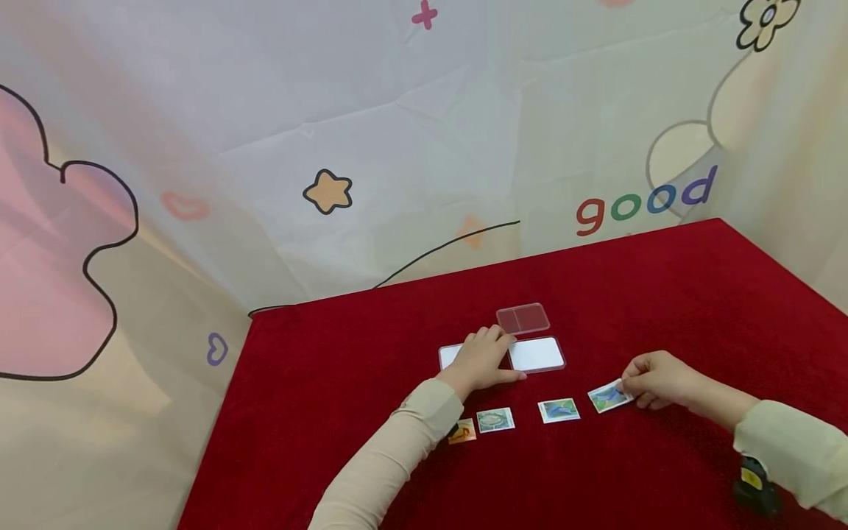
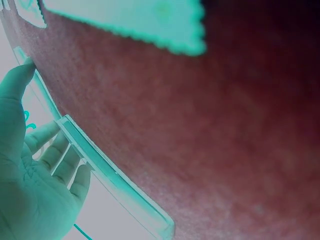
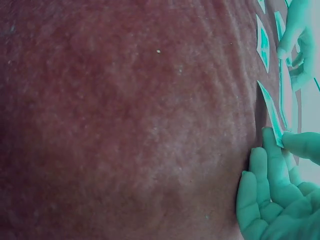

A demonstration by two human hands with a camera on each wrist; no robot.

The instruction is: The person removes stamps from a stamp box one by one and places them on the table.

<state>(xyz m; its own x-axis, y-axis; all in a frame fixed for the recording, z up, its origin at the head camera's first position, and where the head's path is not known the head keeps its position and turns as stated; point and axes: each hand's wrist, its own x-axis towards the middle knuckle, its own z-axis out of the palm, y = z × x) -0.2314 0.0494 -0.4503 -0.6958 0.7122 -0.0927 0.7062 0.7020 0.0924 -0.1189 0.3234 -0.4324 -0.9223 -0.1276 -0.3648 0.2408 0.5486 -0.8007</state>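
Note:
My right hand (image 1: 665,379) pinches a stamp with a blue and green picture (image 1: 606,397) between thumb and fingers. In the right wrist view this stamp (image 3: 270,114) tilts up from the cloth. Resting on the clear plastic cases, my left hand (image 1: 486,358) has its fingers spread and relaxed. The white-filled right case (image 1: 538,355) shows beside its thumb, while the white-filled left case (image 1: 447,356) is partly hidden behind it. Nearer me lie a blue-green stamp (image 1: 559,410), a pale green stamp (image 1: 495,419) and an orange stamp (image 1: 464,431), the last partly covered by the left wrist.
Behind the white-filled cases lies a clear case (image 1: 530,318) through which the red cloth shows. The red cloth (image 1: 371,346) covers the table up to a printed curtain (image 1: 411,147). A black wrist device (image 1: 757,482) hangs under the right sleeve.

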